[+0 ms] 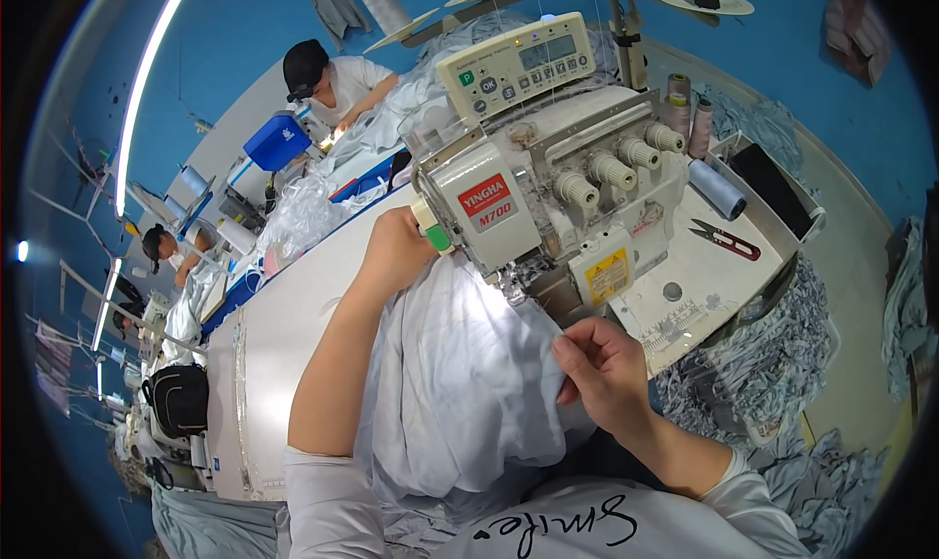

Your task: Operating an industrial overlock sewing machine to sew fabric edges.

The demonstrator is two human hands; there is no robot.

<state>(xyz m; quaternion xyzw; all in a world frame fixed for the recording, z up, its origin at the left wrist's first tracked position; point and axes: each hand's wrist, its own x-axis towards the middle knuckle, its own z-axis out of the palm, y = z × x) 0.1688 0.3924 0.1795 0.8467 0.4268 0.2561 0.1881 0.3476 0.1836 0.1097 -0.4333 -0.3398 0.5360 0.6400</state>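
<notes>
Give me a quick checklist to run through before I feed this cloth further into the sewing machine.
1. Left hand on the pale cloth beside the machine: ok.
2. Right hand pinching the cloth edge near the front of the machine: ok.
3. Fingers away from the needle: cannot tell, the needle area is hidden by the machine head.
4. Cloth flat at the feed: not ok, it lies bunched and folded over the lap.
5. Scissors out of the cloth's way, on the table to the right: ok.
6. Thread cones upright behind the machine: ok.
</notes>
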